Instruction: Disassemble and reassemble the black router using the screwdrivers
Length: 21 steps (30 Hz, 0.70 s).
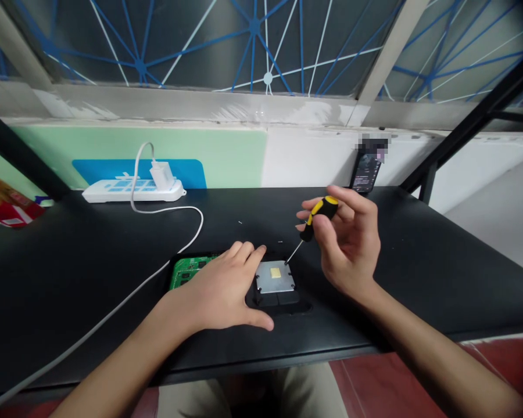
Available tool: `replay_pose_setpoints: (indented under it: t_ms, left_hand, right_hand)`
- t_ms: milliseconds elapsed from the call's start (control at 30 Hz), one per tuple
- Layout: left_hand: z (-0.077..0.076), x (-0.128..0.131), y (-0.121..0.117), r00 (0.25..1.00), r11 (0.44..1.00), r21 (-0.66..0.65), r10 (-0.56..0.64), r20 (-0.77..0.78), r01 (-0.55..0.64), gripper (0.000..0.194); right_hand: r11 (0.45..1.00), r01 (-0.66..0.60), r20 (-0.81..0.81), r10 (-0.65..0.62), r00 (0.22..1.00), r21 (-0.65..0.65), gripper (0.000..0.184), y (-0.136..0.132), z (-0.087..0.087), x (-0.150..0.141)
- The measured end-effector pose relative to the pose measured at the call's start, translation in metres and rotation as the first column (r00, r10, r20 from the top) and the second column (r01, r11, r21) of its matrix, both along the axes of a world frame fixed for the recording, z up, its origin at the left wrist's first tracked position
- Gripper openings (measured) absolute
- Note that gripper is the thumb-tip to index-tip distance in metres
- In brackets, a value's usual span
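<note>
An opened black device with a green circuit board [183, 269] and a silver metal plate [275, 277] lies on the black table [91, 273]. My left hand [221, 289] rests flat on the board, fingers stretched toward the plate. My right hand [351, 241] is closed on a small screwdriver [317, 217] with a yellow and black handle. The thin shaft slants down and its tip sits at the plate's upper right corner.
A white power strip [133, 189] with a plugged charger stands at the back left, and its white cable [157, 273] runs across the table toward me. A phone [366, 172] leans against the back wall. A red packet [6, 204] lies at the far left.
</note>
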<state>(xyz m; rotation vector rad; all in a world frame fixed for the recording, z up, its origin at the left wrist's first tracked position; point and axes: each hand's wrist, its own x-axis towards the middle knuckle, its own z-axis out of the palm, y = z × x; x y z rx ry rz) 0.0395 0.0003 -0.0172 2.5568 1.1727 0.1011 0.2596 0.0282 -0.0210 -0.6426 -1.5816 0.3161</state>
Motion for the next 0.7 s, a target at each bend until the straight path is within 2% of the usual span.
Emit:
replay_pose_setpoints:
  t_ms: [100,167,300,367,567,633,700]
  left_hand:
    - [0.0007,0.0000,-0.0004,1.000,1.000,-0.004,-0.001,0.004,0.001,0.110]
    - [0.0010,0.0002,-0.0006,1.000,1.000,-0.007,0.000,0.003,0.000,0.110]
    - [0.0008,0.0006,-0.0003,1.000,1.000,0.001,0.004,0.003,-0.004,0.109]
    - [0.0008,0.0008,-0.0001,1.000,1.000,-0.002,0.006,0.005,-0.006,0.109]
    - [0.0021,0.0012,-0.0003,1.000,1.000,-0.017,0.006,-0.002,-0.006,0.113]
    - [0.0021,0.0012,-0.0004,1.000,1.000,-0.007,0.005,-0.007,-0.005,0.112]
    - [0.0017,0.0010,-0.0004,1.000,1.000,0.006,0.000,-0.004,0.000,0.110]
  right_hand:
    - [0.996,-0.073,-0.008,0.072,0.997,-0.053,0.034,-0.0036,-0.0001,-0.0004]
    - [0.996,-0.080,-0.017,0.079,0.997,-0.036,0.031,-0.0029,-0.0012,-0.0005]
    - [0.997,0.046,-0.015,-0.045,0.999,0.061,0.033,0.0022,-0.0042,-0.0007]
    - [0.994,0.100,-0.006,-0.100,0.995,0.046,0.034,0.0028,-0.0044,-0.0007]
    - [0.998,-0.033,-0.070,0.030,0.997,-0.045,0.032,-0.0019,-0.0011,-0.0003]
    - [0.998,-0.059,-0.074,0.057,0.996,-0.031,0.029,-0.0007,-0.0010,0.0003]
    - [0.999,-0.025,-0.044,0.027,0.999,0.033,0.028,0.0018,-0.0016,0.0012]
